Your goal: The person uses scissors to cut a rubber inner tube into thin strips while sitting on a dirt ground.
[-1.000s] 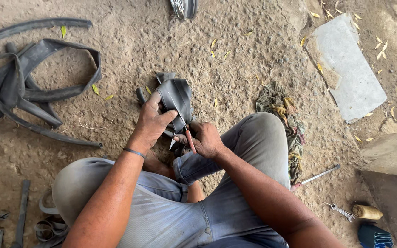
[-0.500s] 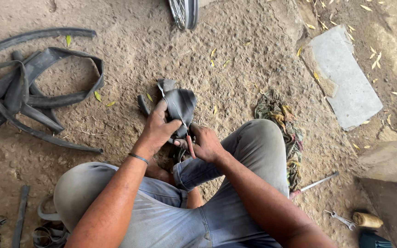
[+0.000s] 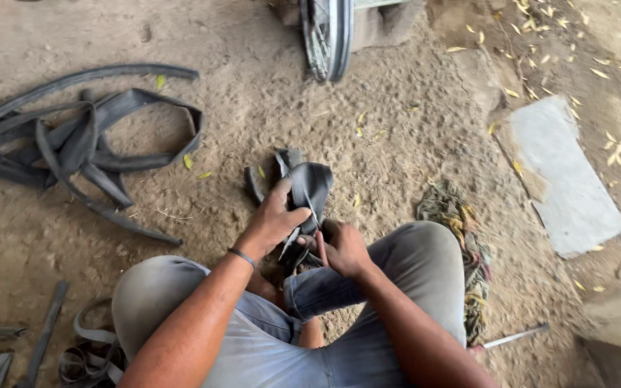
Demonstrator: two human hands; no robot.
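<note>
Sitting low in the middle of the frame, a folded black inner tube [image 3: 309,188] is held up off the dirt floor [image 3: 397,144], just in front of the knees. It's gripped by the left hand [image 3: 276,219], fingers wrapped around the fold. The right hand [image 3: 343,248] is closed around a thin reddish tool [image 3: 321,248], pressed right against the rubber; the tip can't be made out. A pile of loose tubes [image 3: 80,147] is dumped at the upper left, well apart. A bicycle wheel [image 3: 327,32] is parked at the top centre, a grey slab [image 3: 566,176] is laid at the right, and a dirty rag [image 3: 458,223] is bunched beside the right knee.
</note>
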